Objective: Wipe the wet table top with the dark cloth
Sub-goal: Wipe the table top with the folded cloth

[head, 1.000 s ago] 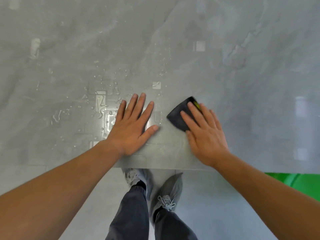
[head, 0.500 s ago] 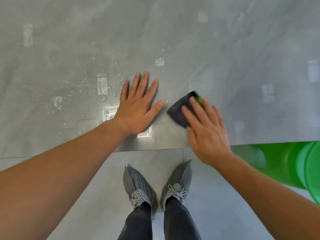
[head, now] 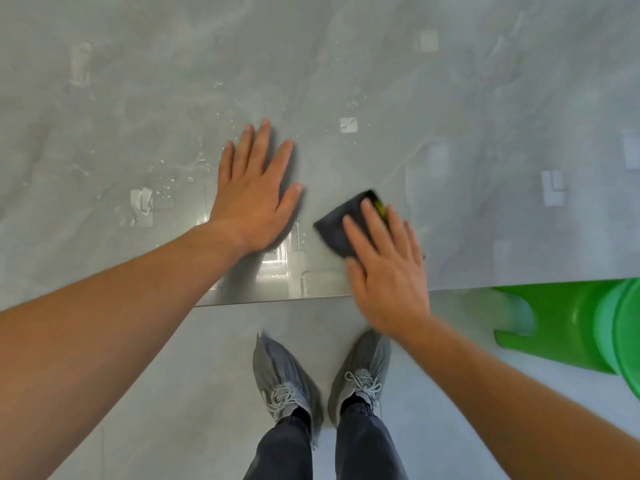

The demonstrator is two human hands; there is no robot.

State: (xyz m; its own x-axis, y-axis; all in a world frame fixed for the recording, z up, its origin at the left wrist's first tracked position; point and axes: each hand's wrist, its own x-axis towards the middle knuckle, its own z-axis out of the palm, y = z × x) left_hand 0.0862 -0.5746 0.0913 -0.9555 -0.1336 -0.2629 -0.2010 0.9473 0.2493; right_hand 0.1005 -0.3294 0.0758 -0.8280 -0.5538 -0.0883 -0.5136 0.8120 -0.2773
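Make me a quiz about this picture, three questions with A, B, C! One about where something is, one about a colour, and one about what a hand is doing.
1. Where is the dark cloth?
A in a bucket
B under the fingers of the right hand, on the table top
C hanging on a hook

2. What colour is the plastic thing by the table's edge?
A red
B blue
C green

3. How is the left hand?
A flat on the table top, fingers straight
B in a fist
C pinching the cloth

Answers:
1 B, straight fingers press the cloth onto the table.
2 C, it is bright green.
3 A, the palm is down and it holds nothing.
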